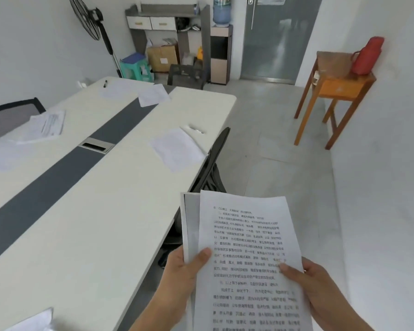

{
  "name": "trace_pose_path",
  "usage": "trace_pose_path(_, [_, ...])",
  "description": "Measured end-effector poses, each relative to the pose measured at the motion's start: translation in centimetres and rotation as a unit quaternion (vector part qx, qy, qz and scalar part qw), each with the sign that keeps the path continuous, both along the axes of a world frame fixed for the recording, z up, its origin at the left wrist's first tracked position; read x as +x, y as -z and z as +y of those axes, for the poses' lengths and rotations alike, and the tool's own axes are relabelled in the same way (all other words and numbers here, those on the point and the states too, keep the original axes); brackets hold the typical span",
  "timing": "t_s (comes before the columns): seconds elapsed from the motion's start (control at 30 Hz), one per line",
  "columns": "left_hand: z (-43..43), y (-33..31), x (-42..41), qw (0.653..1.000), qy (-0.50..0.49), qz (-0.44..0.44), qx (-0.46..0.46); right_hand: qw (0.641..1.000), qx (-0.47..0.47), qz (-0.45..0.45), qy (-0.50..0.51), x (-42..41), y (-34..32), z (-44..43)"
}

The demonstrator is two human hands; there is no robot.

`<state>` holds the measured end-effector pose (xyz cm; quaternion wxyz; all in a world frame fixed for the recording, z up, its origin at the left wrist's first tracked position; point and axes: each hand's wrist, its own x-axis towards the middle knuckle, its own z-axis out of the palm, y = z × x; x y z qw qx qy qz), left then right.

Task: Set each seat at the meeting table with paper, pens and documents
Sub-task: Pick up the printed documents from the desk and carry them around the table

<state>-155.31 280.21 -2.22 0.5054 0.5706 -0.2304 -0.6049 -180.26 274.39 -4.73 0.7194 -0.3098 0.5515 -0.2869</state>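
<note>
I hold a stack of printed documents (246, 254) upright in front of me, just off the right edge of the white meeting table (101, 211). My left hand (182, 271) grips the sheets at the left, thumb on top. My right hand (320, 290) pinches the front sheet at its right edge. On the table lie a sheet (177, 149) with a pen (196, 130) by the near right seat, a sheet (153, 94) and another sheet (115, 89) with a dark pen (105, 84) at the far end, and papers (46, 125) on the left side.
A black chair (213, 163) is pushed under the table's right side, another chair (7, 118) stands at the left. A wooden side table (330, 91) with a red flask (366, 56) is by the right wall. A fan, shelves, boxes and a water dispenser stand at the back.
</note>
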Motion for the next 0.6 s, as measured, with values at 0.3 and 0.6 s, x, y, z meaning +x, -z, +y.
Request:
trace_pose_path(0.3, [-10.6,2.8,3.5,0.990,-0.108,-0.051,0.079,0.974,-0.154,0.108,-0.124,4.0,0.0,-19.0])
trace_pose_path(0.6, [-12.4,3.0,6.3,0.920,-0.366,-0.050,0.131,0.928,-0.205,0.049,-0.308,20.5,-1.8,-36.7])
